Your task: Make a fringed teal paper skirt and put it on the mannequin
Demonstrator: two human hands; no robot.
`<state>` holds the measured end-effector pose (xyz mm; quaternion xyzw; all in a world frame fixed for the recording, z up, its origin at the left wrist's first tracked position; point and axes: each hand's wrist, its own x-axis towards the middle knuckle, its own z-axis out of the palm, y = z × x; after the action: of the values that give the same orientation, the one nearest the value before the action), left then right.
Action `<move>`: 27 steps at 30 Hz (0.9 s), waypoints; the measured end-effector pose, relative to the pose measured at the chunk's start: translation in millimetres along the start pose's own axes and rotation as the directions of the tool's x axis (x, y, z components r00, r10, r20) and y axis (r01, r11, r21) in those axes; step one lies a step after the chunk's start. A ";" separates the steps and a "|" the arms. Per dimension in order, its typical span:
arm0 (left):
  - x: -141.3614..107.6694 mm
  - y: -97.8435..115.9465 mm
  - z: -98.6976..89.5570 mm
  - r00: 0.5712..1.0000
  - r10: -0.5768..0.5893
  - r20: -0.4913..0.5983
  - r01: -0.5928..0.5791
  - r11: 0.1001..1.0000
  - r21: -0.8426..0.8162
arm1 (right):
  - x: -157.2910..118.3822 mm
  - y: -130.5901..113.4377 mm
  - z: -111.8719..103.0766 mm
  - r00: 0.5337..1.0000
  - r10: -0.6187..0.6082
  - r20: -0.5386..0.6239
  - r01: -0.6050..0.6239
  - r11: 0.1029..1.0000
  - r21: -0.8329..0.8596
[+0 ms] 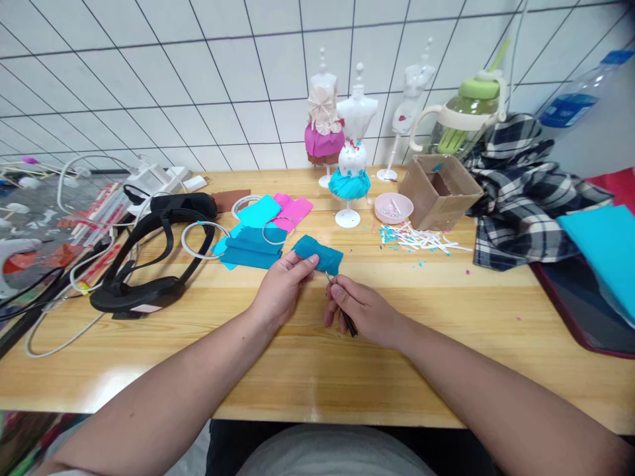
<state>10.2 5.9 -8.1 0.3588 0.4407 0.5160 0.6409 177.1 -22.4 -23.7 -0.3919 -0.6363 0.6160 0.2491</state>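
Currently, a small dark-teal piece of soft, thin sheet (325,256) is raised just above the middle of the pale wooden table (278,370), pinched by the left hand (280,284) between thumb and fingers at its left, lower side. The right hand (364,307) is closed around a slim metal tool with a black handle (350,324) — its tip points at the lower edge of the teal piece, though I cannot tell whether they touch, nor what kind of tool it is. Just left of the hands lie a folded dark-teal sheet (253,248), a bright cyan sheet (260,210) and a vivid pink sheet (299,210), with 3 thin, pale round hoops (183,240) on and around them. Beyond the hands stand 3 white plastic dress forms (357,112); the nearest wears a ruffled cyan skirt (349,185). To their right are a shallow pink bowl (380,213), an open brown cardboard box (419,205) and a loose scatter of narrow white strips (426,239). Farther out, a black headset with a curved band (139,294) sits to the left among white cables (63,350) — and a crumpled black-and-white checked cloth (516,178) lies to the right, below a green-lidded clear jug (479,89).
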 end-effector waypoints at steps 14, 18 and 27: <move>-2.4 -1.4 3.6 1.000 -0.004 -0.002 0.004 1.000 0.004 | 1.4 0.9 -0.1 1.000 -0.012 -0.010 0.012 1.000 -0.015; -1.9 -0.8 2.6 1.000 -0.029 0.002 0.029 0.999 -0.013 | 1.0 -1.0 0.1 1.000 -0.019 -0.003 0.019 1.000 -0.017; -0.8 -5.5 1.4 0.998 -0.060 0.031 0.058 0.997 0.053 | 0.5 -2.9 0.5 1.000 -0.028 -0.011 0.027 0.998 -0.061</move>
<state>13.4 4.0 -12.4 0.3707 0.4538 0.4794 0.6533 175.9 -22.1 -20.9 -0.3941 -0.6587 0.5905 0.2494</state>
